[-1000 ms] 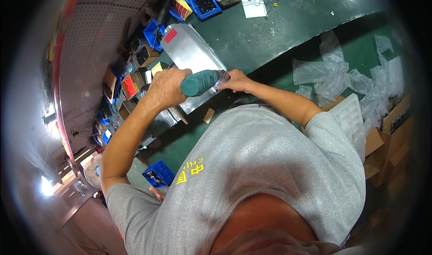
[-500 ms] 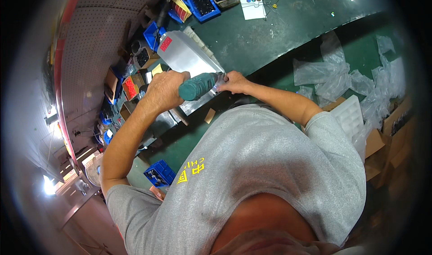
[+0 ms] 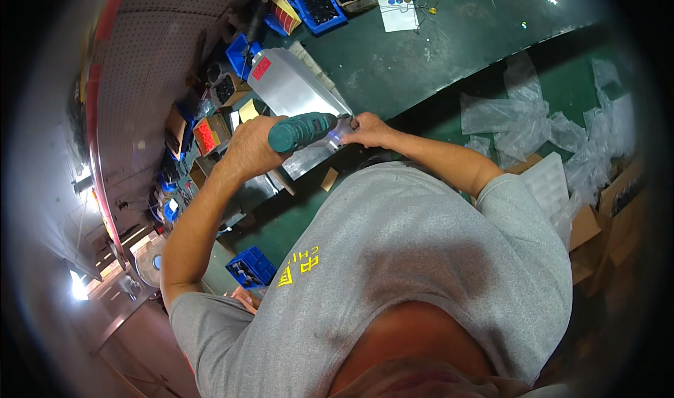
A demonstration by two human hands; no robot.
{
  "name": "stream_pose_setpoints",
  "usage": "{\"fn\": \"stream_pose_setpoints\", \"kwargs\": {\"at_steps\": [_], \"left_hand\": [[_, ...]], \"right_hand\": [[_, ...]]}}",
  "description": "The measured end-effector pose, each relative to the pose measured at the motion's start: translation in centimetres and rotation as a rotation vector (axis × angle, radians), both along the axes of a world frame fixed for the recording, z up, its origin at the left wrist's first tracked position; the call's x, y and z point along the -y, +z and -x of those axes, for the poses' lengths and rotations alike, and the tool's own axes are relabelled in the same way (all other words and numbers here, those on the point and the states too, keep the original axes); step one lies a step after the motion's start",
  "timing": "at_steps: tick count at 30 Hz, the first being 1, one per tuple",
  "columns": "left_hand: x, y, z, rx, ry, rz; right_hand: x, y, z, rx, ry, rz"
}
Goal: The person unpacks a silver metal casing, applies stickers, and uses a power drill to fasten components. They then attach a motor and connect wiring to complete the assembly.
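I have the left hand (image 3: pixel 251 145) wrapped around the grip of a green drill (image 3: pixel 302 131), its nose aimed at the near end of a silver metal box (image 3: pixel 291 82). The box lies at the front edge of the bench (image 3: pixel 449 54), long side slanting back toward the bins. My right hand (image 3: pixel 372 131) sits at that same end, fingers nearly closed; whether they pinch something small or only brace the metal, I cannot tell.

My worry is those fingertips: they are so near the drill's tip that a slip off the metal could nick one. A crooked push could scratch the box, and with its end so near the bench's edge, hard pressure might shift it.

On writing, a red label (image 3: pixel 260 69) with pale print sits by the box's far end (too small for me to read). Yellow lettering (image 3: pixel 298 268) marks the grey shirt (image 3: pixel 435 208). I make out no brand on the drill.
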State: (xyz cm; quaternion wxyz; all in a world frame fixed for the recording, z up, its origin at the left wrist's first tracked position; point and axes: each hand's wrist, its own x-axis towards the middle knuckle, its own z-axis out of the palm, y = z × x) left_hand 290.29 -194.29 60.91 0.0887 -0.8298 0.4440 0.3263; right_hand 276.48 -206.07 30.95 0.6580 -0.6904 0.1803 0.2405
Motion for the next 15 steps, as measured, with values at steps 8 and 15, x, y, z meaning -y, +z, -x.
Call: {"fn": "stream_pose_setpoints", "kwargs": {"at_steps": [8, 15], "left_hand": [[-2.0, -0.2, 0.4, 0.004, 0.089, 0.036], [-4.4, -0.3, -0.5, -0.140, 0.208, 0.207]], "right_hand": [[-0.2, -1.8, 0.0, 0.410, -0.380, 0.206], [-0.2, -0.3, 0.0, 0.546, -0.330, 0.337]]}}
